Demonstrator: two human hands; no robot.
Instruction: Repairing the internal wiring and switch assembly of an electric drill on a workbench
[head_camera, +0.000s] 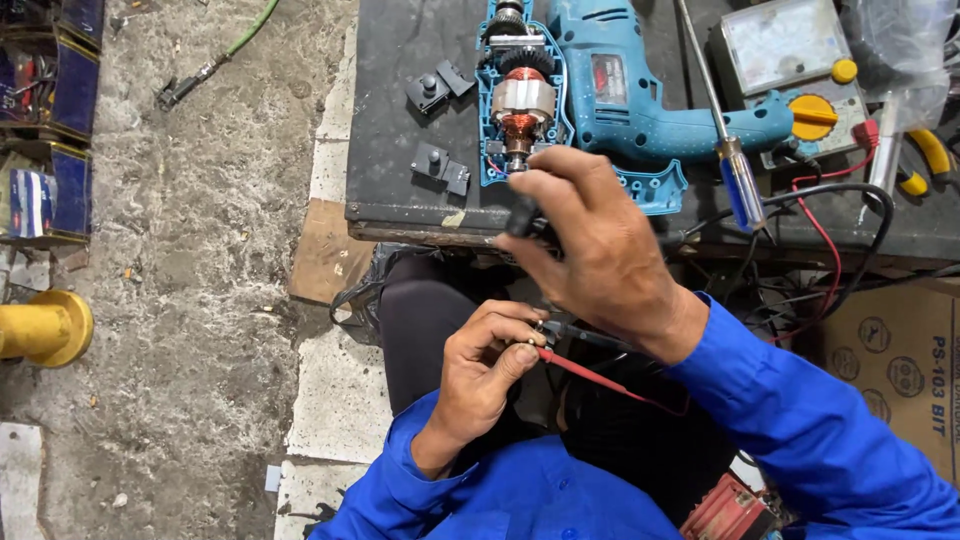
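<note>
My right hand (590, 235) hangs over the front edge of the dark workbench (395, 90), its fingers closed on a small black part (522, 218) next to the blue drill. The drill (600, 90) lies opened, with its copper-wound armature (522, 100) exposed. Lower down, above my lap, my left hand (485, 370) pinches the tips of a red test probe (580, 372) and a black test probe (590, 338) together. Both sleeves are blue.
Two black switch parts (438, 88) (440, 165) lie left of the drill. A blue-handled screwdriver (735, 165), a meter with a yellow dial (800, 70) and red and black leads sit at right. A cardboard box (900, 360) stands below; a yellow object (45, 328) sits on the concrete floor.
</note>
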